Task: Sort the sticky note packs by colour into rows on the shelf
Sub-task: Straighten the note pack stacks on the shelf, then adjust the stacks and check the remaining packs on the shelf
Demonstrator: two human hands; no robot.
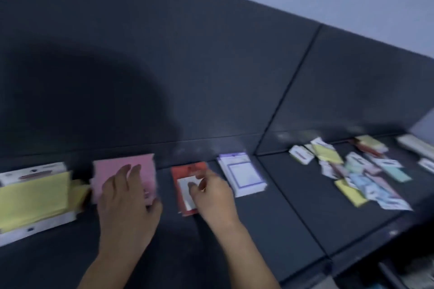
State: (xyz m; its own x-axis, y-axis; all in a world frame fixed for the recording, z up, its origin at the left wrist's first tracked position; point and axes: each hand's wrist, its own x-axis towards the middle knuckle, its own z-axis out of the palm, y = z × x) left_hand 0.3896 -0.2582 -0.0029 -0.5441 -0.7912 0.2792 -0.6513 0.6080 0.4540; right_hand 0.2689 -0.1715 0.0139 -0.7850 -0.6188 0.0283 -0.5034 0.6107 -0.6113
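With the left hand (126, 197) lying straight-fingered on the pink pack (105, 168) and the right hand (213, 195) seemingly pinching the red pack (180, 171) just right of it on the shelf (281, 206), the sound course seemed to be squaring those 2 packs to the far edge before fetching more from the pile (359, 176) at right.

The dark shelf (277, 218) in front of me carries a row along its back: yellow packs (32, 197) at the left, then a pink pack (103, 169), a red pack (180, 172) and a purple-bordered white pack (243, 175). Further right lies a loose heap of mixed packs (359, 176).
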